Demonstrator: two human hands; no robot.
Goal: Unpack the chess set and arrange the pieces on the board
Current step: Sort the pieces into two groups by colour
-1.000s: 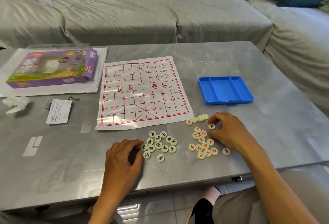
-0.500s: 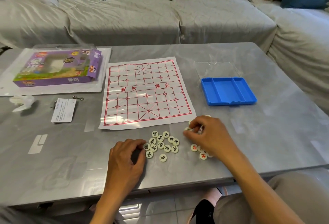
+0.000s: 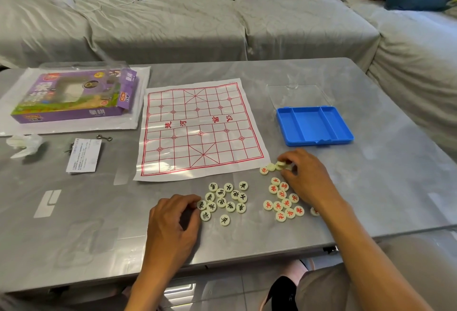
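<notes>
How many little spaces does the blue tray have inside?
3, side by side in the blue tray: a narrow one on the left, a wider one in the middle, a narrow one on the right.

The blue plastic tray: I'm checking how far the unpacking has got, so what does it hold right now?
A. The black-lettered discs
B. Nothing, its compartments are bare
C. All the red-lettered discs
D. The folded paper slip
B: the blue plastic tray shows only bare compartments, while the red-lettered discs and black-lettered discs lie on the grey table.
</notes>
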